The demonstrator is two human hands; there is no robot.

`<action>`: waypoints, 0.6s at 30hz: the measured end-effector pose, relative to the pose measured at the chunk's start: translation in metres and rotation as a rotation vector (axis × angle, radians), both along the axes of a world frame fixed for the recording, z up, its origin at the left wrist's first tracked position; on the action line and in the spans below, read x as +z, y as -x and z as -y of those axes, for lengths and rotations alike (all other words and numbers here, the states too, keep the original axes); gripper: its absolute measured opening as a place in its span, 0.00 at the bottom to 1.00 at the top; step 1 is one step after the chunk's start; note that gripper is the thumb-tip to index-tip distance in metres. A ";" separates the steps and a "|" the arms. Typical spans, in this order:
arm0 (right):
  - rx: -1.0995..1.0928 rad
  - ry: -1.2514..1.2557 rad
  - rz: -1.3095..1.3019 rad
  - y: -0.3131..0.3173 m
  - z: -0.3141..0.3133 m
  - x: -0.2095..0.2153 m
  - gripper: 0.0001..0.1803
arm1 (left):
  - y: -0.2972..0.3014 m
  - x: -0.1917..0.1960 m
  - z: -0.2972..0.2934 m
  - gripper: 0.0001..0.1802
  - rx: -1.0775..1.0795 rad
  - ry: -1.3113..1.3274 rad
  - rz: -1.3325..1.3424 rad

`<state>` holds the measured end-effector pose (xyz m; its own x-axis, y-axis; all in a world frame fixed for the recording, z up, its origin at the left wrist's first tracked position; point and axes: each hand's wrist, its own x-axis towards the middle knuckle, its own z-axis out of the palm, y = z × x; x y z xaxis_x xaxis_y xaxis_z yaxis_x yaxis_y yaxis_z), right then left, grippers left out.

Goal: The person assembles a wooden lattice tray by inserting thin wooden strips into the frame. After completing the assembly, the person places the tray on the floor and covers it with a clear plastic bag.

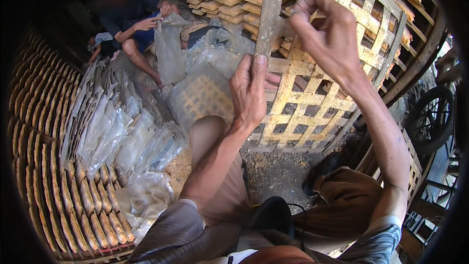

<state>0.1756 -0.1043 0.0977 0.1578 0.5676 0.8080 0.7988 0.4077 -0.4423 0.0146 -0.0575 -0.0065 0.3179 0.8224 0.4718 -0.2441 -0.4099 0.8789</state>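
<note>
Gripping lattice frame (pixel 287 82) (speckled floor (pixel 279 176))

Just head-worn fisheye cam here, aimed down and forward, woven frame (pixel 312 72) pretty close, co-worker (pixel 143 38) way further back.

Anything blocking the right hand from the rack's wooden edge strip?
Nothing visible: the right hand is raised before the woven rack, fingertips near the wooden strip; whether they touch can't be told. The left hand grips the strip's lower end, below them.
</note>
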 end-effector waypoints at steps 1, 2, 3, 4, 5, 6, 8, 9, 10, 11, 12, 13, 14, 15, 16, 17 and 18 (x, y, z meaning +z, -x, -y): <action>0.008 0.017 0.006 -0.005 0.005 0.001 0.07 | 0.001 -0.003 -0.003 0.25 -0.004 0.018 0.012; 0.023 0.084 -0.069 -0.001 0.014 0.005 0.09 | 0.005 -0.004 -0.005 0.25 0.002 0.029 0.020; 0.106 0.280 -0.055 -0.005 0.024 0.008 0.09 | 0.009 -0.005 -0.008 0.25 -0.003 0.046 0.014; 0.190 0.476 -0.039 -0.016 0.035 0.009 0.10 | 0.014 -0.006 -0.011 0.25 -0.006 0.063 0.007; 0.266 0.665 -0.022 -0.025 0.043 0.009 0.12 | 0.015 -0.004 -0.014 0.25 -0.017 0.073 0.002; 0.242 0.662 0.131 -0.028 0.044 0.003 0.12 | 0.014 -0.002 -0.015 0.26 -0.004 0.083 0.019; 0.215 0.521 0.298 -0.029 0.040 -0.011 0.11 | 0.018 0.001 -0.016 0.25 -0.023 0.075 0.033; 0.209 0.392 0.314 -0.027 0.036 -0.015 0.08 | 0.020 0.002 -0.015 0.25 -0.034 0.073 0.038; 0.203 0.402 0.269 -0.025 0.035 -0.012 0.07 | 0.021 0.003 -0.014 0.25 -0.031 0.067 0.031; 0.194 0.415 0.224 -0.018 0.032 -0.005 0.07 | 0.020 0.003 -0.013 0.24 -0.033 0.064 0.023; 0.185 0.423 0.182 -0.012 0.029 0.003 0.07 | 0.020 0.004 -0.012 0.24 -0.031 0.056 0.018; 0.131 0.292 0.177 -0.008 0.024 0.008 0.06 | 0.021 0.004 -0.010 0.24 -0.023 0.052 -0.006; 0.081 0.162 0.174 -0.005 0.016 0.013 0.06 | 0.023 0.002 -0.010 0.25 -0.011 0.049 -0.029; 0.026 0.029 0.174 -0.003 0.009 0.020 0.07 | 0.023 0.001 -0.010 0.25 -0.003 0.042 -0.049; -0.059 0.021 0.163 -0.001 0.005 0.028 0.11 | 0.022 0.000 -0.009 0.25 -0.012 0.029 -0.037; -0.061 0.019 0.172 -0.004 0.001 0.032 0.12 | 0.021 -0.001 -0.008 0.24 -0.017 0.013 -0.032; -0.064 0.017 0.181 -0.007 -0.004 0.034 0.14 | 0.020 -0.002 -0.007 0.24 -0.021 -0.002 -0.026</action>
